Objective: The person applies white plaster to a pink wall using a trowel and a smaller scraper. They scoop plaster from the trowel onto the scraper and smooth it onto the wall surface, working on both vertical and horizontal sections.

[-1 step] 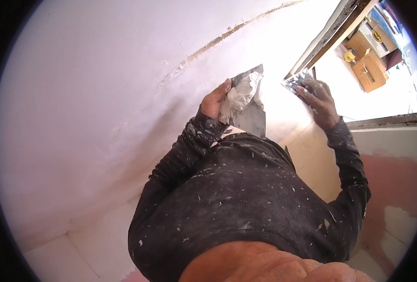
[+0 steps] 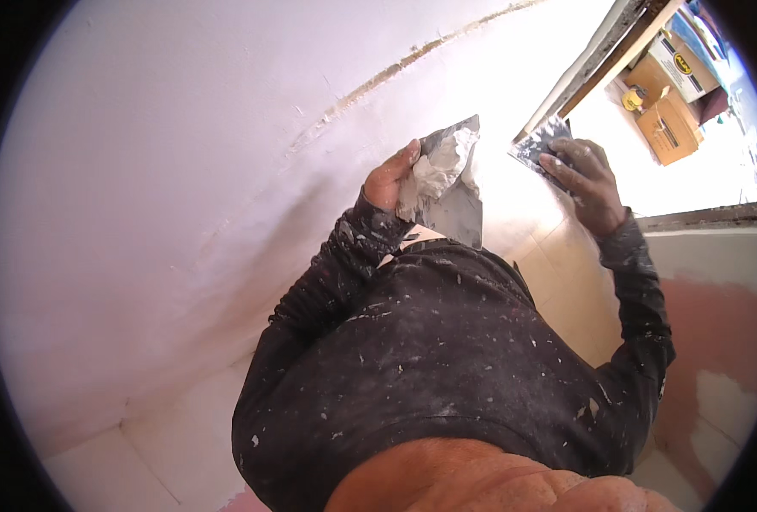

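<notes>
- White paste [image 2: 442, 166] sits heaped in the upper centre of the frame, riding on the metal plate [image 2: 457, 220] you carry; now across from the left.
- Wall [image 2: 139, 188], filling the left of the frame: pale, with a rough brown groove [image 2: 395, 66] slanting up toward the top centre, above your plate in the view.
- Left hand [image 2: 385, 181], just left of the paste: your fingers are grasping the plate by its left edge, thumb along the visible side, the others mostly hidden. That edge hold presumably leaves the broad face free to bear the load.
- And the heap against those fingers? It lies just right of your thumb, thickest on the upper part of the plate; whether the thumb touches it, I can't tell. Lower down, grey metal shows.
- Right hand [image 2: 588, 175], upper right: you're clasping a flat blade [image 2: 542, 141], fingertips laid on its white-smeared face, the blade reaching left beyond them. Fingers spread like that probably steady it. Blade and heap stand apart, a bright gap between.
- Wooden frame [image 2: 622, 64], slanting across the upper right, close by the blade; contact, I can't tell. Beyond it, a cardboard box [image 2: 670, 128], apart from both hands.
</notes>
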Available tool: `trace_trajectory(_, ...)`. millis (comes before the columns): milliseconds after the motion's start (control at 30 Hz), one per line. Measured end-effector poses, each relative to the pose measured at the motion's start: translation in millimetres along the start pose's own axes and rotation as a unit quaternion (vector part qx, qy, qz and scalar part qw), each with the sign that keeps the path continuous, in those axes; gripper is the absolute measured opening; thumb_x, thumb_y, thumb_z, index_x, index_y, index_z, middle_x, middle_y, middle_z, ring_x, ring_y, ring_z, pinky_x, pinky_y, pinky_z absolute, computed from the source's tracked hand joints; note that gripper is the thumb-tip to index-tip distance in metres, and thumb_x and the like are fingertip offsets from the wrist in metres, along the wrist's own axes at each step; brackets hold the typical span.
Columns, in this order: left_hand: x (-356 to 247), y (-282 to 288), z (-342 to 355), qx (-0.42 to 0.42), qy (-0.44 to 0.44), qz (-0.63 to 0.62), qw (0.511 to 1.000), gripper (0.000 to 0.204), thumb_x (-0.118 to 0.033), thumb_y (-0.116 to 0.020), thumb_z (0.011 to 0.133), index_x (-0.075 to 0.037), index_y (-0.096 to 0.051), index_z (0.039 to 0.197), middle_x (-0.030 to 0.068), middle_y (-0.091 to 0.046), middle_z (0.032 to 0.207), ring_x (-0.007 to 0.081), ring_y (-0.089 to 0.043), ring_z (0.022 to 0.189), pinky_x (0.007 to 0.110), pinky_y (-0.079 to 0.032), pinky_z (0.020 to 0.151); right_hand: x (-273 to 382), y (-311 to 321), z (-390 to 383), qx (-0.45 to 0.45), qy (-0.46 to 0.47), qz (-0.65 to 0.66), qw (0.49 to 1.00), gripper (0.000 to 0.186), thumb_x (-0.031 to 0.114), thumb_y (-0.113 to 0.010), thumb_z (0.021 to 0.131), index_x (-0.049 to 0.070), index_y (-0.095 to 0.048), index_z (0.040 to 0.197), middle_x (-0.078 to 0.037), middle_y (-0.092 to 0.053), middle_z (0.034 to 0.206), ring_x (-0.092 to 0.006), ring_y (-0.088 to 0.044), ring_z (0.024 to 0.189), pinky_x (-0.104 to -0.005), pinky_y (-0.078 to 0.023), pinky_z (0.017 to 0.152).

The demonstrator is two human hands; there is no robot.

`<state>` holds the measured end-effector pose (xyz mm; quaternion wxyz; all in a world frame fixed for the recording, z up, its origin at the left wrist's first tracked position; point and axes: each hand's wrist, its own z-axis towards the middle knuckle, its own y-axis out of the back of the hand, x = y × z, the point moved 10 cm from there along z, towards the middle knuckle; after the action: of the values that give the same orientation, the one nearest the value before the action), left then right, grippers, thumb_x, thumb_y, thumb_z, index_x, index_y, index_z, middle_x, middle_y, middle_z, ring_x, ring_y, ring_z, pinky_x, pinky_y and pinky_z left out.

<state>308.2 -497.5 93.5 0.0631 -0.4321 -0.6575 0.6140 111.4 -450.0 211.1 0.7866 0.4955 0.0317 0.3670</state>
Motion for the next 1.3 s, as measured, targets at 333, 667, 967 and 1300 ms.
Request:
trace_trajectory(333, 3, -13, 16, 0.035, 0.034, 0.067, 0.997, 0.043, -0.029, -0.038, 0.097, 0.007, -0.045, 0.119, 0.0178, -0.054, 0.114, 0.0253, -0.056, 0.102, 0.037, -0.046, 0.09, 80, 40, 50, 0.086, 0.216, -0.114, 0.966, 0.026, 0.011, -0.064, 0.067, 0.013, -0.066, 0.093, -0.003, -0.061, 0.102, -0.0221, -0.054, 0.098, -0.0413, -0.042, 0.088)
trace_trajectory(667, -4, -53, 16, 0.165, 0.032, -0.041, 0.985, 0.04, -0.025, -0.039, 0.096, 0.007, -0.045, 0.118, 0.0193, -0.055, 0.113, 0.0253, -0.057, 0.101, 0.037, -0.046, 0.091, 90, 18, 55, 0.17, 0.207, -0.085, 0.96, 0.027, 0.003, -0.062, 0.07, 0.014, -0.064, 0.095, 0.001, -0.063, 0.094, -0.0198, -0.053, 0.096, -0.0408, -0.035, 0.096)
trace_trajectory(967, -26, 32, -2, 0.023, -0.095, -0.001, 0.995, 0.036, -0.019, -0.044, 0.094, 0.006, -0.047, 0.119, 0.0158, -0.056, 0.111, 0.0231, -0.057, 0.1, 0.034, -0.046, 0.089, 11, 39, 3, -0.04, 0.022, 0.594, 0.803, 0.014, 0.002, -0.058, 0.076, 0.004, -0.067, 0.086, -0.013, -0.065, 0.089, -0.0288, -0.057, 0.086, -0.0392, -0.046, 0.081)
trace_trajectory(1300, -17, 76, -43, -0.087, -0.122, -0.048, 0.987, 0.041, -0.028, -0.045, 0.092, 0.006, -0.05, 0.115, 0.0163, -0.059, 0.107, 0.026, -0.059, 0.095, 0.037, -0.046, 0.087, -69, -170, -122, -0.264, -0.261, 0.864, 0.34, 0.043, 0.002, -0.05, 0.075, 0.001, -0.05, 0.117, -0.012, -0.057, 0.114, -0.0265, -0.052, 0.108, -0.0426, -0.037, 0.099)
